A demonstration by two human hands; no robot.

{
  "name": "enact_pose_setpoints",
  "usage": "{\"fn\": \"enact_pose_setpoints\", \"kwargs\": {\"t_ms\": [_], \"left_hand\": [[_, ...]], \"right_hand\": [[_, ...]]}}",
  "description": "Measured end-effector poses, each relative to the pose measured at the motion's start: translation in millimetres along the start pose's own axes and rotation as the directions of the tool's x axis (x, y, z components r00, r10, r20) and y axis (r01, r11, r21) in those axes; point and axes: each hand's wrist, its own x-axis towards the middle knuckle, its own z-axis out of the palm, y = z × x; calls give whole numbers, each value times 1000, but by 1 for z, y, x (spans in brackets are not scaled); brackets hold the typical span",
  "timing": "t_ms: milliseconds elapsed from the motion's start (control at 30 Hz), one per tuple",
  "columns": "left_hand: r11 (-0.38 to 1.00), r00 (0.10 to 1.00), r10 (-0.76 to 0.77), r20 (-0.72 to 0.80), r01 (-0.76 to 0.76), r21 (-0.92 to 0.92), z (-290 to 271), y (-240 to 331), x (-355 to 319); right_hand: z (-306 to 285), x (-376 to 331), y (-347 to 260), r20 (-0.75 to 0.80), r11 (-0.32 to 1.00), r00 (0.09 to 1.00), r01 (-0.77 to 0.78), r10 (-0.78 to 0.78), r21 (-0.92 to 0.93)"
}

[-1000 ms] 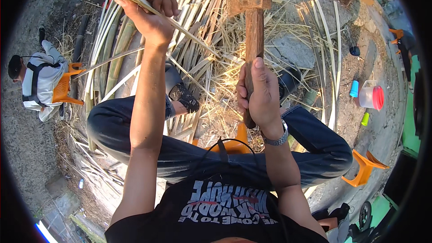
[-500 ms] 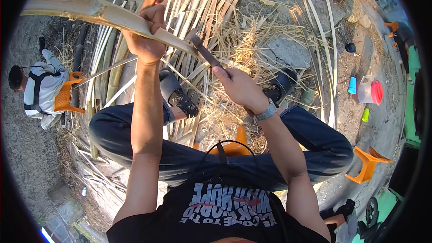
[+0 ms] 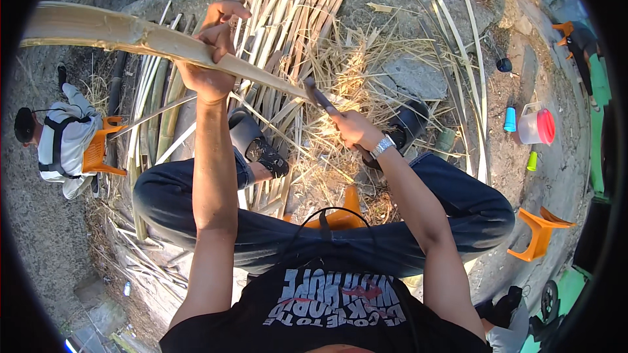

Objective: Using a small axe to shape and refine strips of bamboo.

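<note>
A long pale split bamboo strip comes in from the upper left and slants down toward the middle. My left hand is closed around it from beneath, thumb and fingers over its edge, one finger stuck out. In my right hand is a dark knife, its blade angled up and left. The blade lies across the strip's narrow lower right end; whether it touches there is hard to make out. My right fist wraps the handle, which shows partly below the hand.
Bamboo strips and curled shavings cover the ground ahead, between my sandalled feet. Thicker poles lie left, near a person on an orange chair. Rightward stand a red-lidded container, a blue cup and an orange stool.
My right hand has moved right and downward with the knife, whose blade now sits further along to the right. The left hand keeps its hold, with the strip shifted slightly.
</note>
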Motion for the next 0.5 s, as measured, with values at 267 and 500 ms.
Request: {"fn": "enact_pose_setpoints", "kwargs": {"t_ms": [267, 500], "left_hand": [[959, 967, 59, 249, 14, -282, -9, -7, 1], [852, 918, 56, 393, 161, -498, 15, 0, 3]], "right_hand": [[-8, -28, -42, -318, 912, 905, 356, -281, 206], [20, 4, -97, -388, 591, 499, 791, -774, -161]]}}
